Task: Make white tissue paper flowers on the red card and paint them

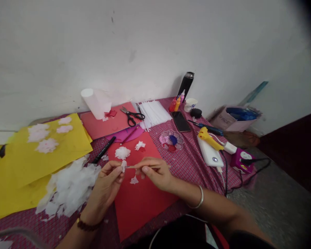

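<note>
1. Because the fingers crowd together at the centre of my feed, I can only partly make out what they grip: the left hand [106, 182] is pinched shut on a small white tissue-paper tuft [123, 165], and the right hand [155, 174] is closed on a thin tan stick [134, 166] that runs across to the tuft. Whether the tuft is fixed to the stick I cannot tell.
2. Both forearms are cut off by the lower edge, and a dark shape at 6 o'clock is too dim to name.
3. The tuft sits over a red sheet of card [141, 200], which carries a fluffy white paper flower [122, 152] and a smaller white scrap [140, 145] at 12 o'clock from the hands.
4. At 9 o'clock lies a loose heap of white tissue pieces [69, 186], overlapping yellow paper sheets [23, 162]; a black marker pen [103, 149] lies at 11 o'clock.
5. Toward 12 o'clock I see black-handled scissors [131, 116] and a bundle of white straws [154, 114].
6. At 2 o'clock are a clear paint palette [171, 140], a yellow glue gun [209, 137] and a black phone [180, 121].
7. Everything rests on a red checked cloth [191, 162], backed by a plain white wall [145, 45]; grey flooring [269, 207] shows at 4 o'clock.
8. The right corners of the feed are darkened.
</note>
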### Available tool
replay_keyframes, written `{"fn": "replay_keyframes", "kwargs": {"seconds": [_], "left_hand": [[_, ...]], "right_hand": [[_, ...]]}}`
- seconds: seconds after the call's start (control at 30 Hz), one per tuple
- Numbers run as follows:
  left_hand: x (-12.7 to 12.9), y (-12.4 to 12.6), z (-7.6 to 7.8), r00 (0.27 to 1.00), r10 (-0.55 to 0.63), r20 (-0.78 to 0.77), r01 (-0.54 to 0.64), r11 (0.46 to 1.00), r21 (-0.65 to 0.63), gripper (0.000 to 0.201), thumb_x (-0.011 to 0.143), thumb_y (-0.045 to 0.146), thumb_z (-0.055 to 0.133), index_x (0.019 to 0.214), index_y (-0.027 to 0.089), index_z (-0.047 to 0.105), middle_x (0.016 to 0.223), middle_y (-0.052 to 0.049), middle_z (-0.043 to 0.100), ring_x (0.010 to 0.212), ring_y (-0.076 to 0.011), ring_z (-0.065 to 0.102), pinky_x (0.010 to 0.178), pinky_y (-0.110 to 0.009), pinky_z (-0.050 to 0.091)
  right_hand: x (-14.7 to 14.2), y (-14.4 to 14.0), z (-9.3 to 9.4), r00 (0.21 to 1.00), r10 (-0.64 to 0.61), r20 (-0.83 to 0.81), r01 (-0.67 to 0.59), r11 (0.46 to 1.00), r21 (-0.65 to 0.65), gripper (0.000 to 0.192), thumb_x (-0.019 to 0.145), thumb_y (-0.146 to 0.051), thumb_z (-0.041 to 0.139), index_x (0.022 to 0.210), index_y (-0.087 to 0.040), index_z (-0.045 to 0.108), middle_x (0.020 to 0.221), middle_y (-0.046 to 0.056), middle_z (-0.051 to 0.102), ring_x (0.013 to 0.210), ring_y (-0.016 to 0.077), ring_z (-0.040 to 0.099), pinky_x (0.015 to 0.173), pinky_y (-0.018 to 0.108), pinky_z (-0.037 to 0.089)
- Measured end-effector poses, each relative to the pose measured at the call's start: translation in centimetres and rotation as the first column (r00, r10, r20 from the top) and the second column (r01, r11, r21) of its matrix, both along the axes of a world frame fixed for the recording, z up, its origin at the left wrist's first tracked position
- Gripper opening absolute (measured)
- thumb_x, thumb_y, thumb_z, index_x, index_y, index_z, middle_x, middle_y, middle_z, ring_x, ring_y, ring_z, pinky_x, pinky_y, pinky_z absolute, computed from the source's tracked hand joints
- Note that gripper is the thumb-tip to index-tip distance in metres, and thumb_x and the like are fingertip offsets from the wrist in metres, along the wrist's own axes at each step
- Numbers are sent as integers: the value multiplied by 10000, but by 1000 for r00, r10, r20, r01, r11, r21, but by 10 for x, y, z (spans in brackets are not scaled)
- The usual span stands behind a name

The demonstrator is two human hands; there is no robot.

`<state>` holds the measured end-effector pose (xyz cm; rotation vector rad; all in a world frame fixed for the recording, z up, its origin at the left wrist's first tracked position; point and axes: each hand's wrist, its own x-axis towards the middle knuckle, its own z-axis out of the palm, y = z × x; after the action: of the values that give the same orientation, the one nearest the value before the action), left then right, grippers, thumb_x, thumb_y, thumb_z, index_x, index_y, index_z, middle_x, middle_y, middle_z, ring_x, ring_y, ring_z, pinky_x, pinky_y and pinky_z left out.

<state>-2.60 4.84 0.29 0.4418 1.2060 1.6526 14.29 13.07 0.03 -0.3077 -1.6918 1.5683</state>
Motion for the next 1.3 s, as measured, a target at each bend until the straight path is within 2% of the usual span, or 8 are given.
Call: {"fn": "replay_keyframes", "kwargs": {"seconds": [0.13, 0.27, 0.37, 0.53, 0.6, 0.83, 1.13, 1.3], "left_hand": [[-1, -7, -1, 895, 36, -445, -8, 998, 65, 73, 640, 244, 817, 684, 252, 759, 627, -4, 678, 544, -124, 579, 516, -221, 486], [-2, -20, -5, 461, 26, -887, 173, 978, 119, 202, 670, 158, 764, 799, 309, 803, 794, -54, 770, 765, -220, 695, 749, -320, 560], [-2, -23, -4, 412, 43, -910, 150, 982, 114, 185, 679, 165, 760, 788, 311, 793, 769, -46, 764, 748, -217, 693, 753, -321, 556], [2, -10, 2, 872, -10, -490, -17, 999, -50, 93, 693, 280, 762, 652, 232, 693, 567, 22, 638, 481, -112, 540, 450, -211, 432], [5, -5, 2, 946, -66, -317, 33, 994, -108, 151, 627, 291, 804, 654, 201, 685, 567, 18, 648, 472, -102, 536, 431, -195, 417], [11, -7, -7, 842, -29, -539, 40, 999, 9, 141, 711, 197, 762, 845, 220, 726, 652, 26, 693, 602, -112, 621, 610, -217, 511], [12, 1, 9, 752, -92, -652, 109, 994, -14, 253, 698, 223, 769, 943, 219, 706, 817, -15, 725, 741, -163, 673, 712, -276, 552], [-24, 46, 23, 462, -234, -855, 134, 972, -194, 274, 746, 340, 707, 972, 187, 687, 883, -47, 730, 754, -182, 661, 711, -289, 514]], "right_hand": [[-7, -1, -6, 998, -61, 1, 59, 948, -312, 302, 902, -454, 579, 841, -193, 717, 685, -7, 590, 522, 72, 509, 520, 225, 423], [-14, 3, -18, 996, 65, -62, -88, 608, -789, 231, 838, -416, 647, 814, -186, 648, 521, -72, 493, 377, 55, 368, 418, 210, 380], [-16, 6, -20, 978, 158, -140, -198, 457, -867, 260, 783, -426, 716, 819, -185, 625, 519, -83, 509, 375, 52, 364, 420, 208, 405], [-14, 9, -12, 984, 150, -98, -179, 803, -569, 281, 755, -402, 769, 893, -170, 689, 686, -36, 632, 476, 54, 531, 471, 190, 436], [-15, 12, -12, 992, 108, -65, -126, 848, -516, 265, 787, -404, 736, 873, -159, 684, 689, -27, 650, 475, 54, 554, 464, 182, 425], [-21, 22, -22, 988, 99, -120, -154, 545, -824, 168, 857, -305, 639, 809, -145, 623, 576, -27, 663, 359, 65, 514, 398, 185, 446], [-17, 31, -14, 981, 136, -142, -179, 320, -930, 262, 976, -184, 446, 796, -128, 627, 548, -21, 662, 354, 52, 508, 408, 162, 431], [-2, 69, -2, 985, -83, -154, -101, 447, -889, 264, 989, -215, 432, 793, -150, 597, 532, -46, 626, 359, 51, 488, 405, 160, 412]]}}
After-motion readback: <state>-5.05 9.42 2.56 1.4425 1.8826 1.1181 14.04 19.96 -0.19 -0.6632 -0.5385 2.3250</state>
